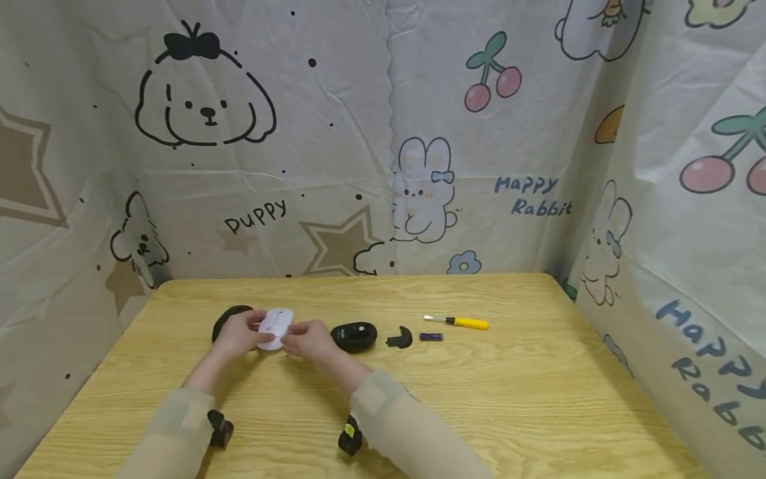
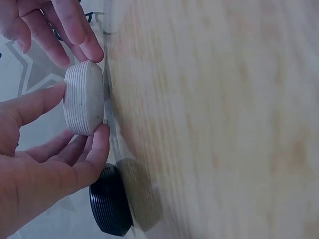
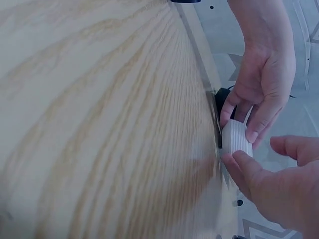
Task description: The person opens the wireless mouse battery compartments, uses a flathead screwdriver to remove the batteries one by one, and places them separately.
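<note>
A white computer mouse (image 1: 277, 322) is gripped at its left side by my left hand (image 1: 241, 334), thumb on the near side and fingers on the far side. In the left wrist view the white mouse (image 2: 83, 98) shows its ribbed side, close over the table. My right hand (image 1: 314, 340) touches the mouse's right end with its fingertips, its thumb standing apart in the right wrist view. Behind the left hand, partly hidden, lies a black mouse (image 1: 226, 322). Just right of my right hand, another black mouse (image 1: 354, 337) lies underside up with its battery compartment uncovered.
To the right on the wooden table (image 1: 509, 399) lie a black battery cover (image 1: 401, 337), a small dark battery (image 1: 431, 337) and a screwdriver (image 1: 469, 323) with a yellow handle. A printed cloth (image 1: 335, 153) hangs behind the table and along its sides.
</note>
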Demonstrator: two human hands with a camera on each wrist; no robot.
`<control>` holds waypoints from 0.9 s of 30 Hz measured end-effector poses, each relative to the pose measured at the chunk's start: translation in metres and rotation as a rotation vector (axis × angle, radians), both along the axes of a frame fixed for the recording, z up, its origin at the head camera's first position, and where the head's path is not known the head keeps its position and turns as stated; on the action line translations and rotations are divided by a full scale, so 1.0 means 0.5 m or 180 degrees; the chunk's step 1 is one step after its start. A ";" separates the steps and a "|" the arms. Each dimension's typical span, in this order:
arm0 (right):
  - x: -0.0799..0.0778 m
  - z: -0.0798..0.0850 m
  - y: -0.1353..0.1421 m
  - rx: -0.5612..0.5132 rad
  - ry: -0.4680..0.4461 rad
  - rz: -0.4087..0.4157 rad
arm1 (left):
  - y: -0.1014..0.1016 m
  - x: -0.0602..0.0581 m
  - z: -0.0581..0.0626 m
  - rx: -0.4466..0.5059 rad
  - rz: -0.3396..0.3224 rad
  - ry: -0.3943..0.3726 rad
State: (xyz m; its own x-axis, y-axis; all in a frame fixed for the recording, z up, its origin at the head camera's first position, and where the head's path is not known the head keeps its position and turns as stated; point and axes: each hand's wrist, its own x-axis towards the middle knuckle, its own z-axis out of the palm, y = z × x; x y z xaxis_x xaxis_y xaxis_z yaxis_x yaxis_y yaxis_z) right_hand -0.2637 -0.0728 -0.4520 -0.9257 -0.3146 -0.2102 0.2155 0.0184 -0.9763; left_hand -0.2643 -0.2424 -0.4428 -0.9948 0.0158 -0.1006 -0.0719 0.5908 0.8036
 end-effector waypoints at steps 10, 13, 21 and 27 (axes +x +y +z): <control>-0.005 0.009 0.024 -0.0028 0.0200 -0.0048 | 0.014 0.013 0.023 0.0091 0.0066 0.0172; -0.009 0.019 0.027 -0.0035 0.0216 -0.0077 | 0.020 0.015 0.034 0.0154 0.0125 0.0183; -0.014 0.037 0.038 -0.0164 0.0221 -0.0180 | 0.035 0.024 0.056 0.0252 0.0202 0.0153; -0.014 0.061 0.059 -0.0154 0.0322 -0.0196 | 0.053 0.036 0.073 0.0284 0.0267 0.0241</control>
